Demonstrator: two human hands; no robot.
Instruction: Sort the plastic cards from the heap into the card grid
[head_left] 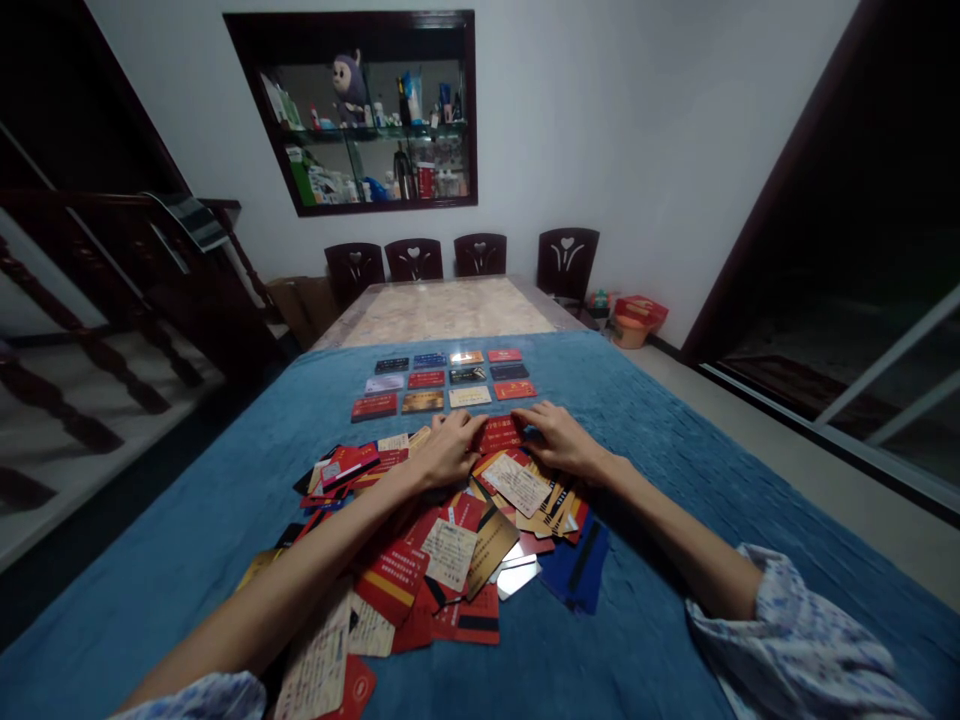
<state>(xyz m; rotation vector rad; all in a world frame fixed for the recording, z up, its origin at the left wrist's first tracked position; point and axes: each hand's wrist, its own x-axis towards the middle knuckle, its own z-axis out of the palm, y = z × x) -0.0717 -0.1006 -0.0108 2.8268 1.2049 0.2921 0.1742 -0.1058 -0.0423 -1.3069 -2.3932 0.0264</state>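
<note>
A red card [500, 433] with printed lettering is held by its two sides between my hands, at the far edge of a loose pile. My left hand [448, 452] grips its left side with thumb and fingers. On the opposite side, my right hand [559, 438] has its fingers curled at the card's edge. Beneath and in front of both hands spreads the messy pile of cards [397, 575], red, gold, white and black, overlapping at many angles. My left forearm covers part of it. Beyond the hands, cards lie in neat rows, among them a gold card [423, 401] and a white card [469, 397].
A blue cloth [660, 520] covers the near part of the long table; its marble top [442, 310] shows at the far end. Dark chairs [480, 255] stand behind it. A blue card-like piece [577, 565] lies at the pile's right edge.
</note>
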